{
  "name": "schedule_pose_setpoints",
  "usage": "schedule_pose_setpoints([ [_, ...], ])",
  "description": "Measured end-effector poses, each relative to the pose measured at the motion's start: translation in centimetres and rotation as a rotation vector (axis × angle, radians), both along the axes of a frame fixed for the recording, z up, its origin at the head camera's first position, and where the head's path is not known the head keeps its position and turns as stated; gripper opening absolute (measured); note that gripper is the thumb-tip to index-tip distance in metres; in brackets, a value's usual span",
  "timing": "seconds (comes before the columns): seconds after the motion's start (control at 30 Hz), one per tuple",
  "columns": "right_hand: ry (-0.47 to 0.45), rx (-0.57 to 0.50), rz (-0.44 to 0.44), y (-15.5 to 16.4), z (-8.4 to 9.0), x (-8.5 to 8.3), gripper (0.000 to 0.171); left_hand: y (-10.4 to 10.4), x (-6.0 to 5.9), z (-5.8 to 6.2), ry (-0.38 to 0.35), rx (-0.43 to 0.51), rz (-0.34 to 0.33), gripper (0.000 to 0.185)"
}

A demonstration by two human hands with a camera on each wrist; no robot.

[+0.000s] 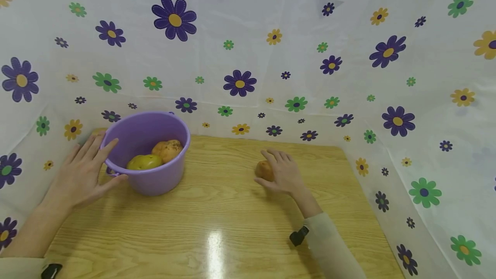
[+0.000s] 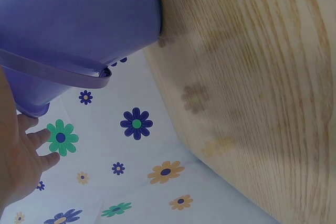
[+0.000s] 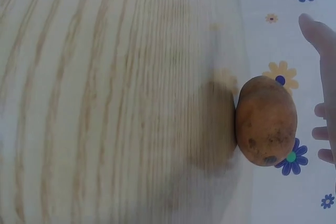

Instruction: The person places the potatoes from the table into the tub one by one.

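Observation:
A purple bucket (image 1: pixel 162 183) stands upright on the left of the table. Inside it lie a yellowish-green potato (image 1: pixel 144 162) and brown potatoes (image 1: pixel 170 150), partly overlapping. My left hand (image 1: pixel 77 178) is at the bucket's left side with fingers spread, fingertips at the rim. In the left wrist view the bucket's handle (image 2: pixel 68 77) hangs down along its wall. On the right, a single brown potato (image 1: pixel 264 170) rests on the wood. Around its right side reaches my right hand (image 1: pixel 286 173), thumb and fingers apart; a gap shows between hand and potato (image 3: pixel 265 121) in the right wrist view.
The wood-grain table (image 1: pixel 217 210) stretches between the bucket and the single potato. A white flower-printed sheet (image 1: pixel 248 46) rises behind the table and along both sides.

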State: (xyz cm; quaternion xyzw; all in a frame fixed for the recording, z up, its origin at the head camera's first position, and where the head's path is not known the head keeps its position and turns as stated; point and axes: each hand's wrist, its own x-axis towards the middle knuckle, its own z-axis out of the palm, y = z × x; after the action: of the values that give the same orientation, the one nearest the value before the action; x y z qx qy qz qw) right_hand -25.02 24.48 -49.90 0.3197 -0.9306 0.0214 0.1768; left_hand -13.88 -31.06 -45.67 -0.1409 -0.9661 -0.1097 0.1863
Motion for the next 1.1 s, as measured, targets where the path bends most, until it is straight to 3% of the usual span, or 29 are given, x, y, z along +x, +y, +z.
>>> schedule_pose_setpoints([
  [1.1,-0.065,0.087,-0.108,2.3,-2.4,-0.4,0.096,-0.1,-0.1,-0.3,0.027,0.001,-0.013,0.099],
])
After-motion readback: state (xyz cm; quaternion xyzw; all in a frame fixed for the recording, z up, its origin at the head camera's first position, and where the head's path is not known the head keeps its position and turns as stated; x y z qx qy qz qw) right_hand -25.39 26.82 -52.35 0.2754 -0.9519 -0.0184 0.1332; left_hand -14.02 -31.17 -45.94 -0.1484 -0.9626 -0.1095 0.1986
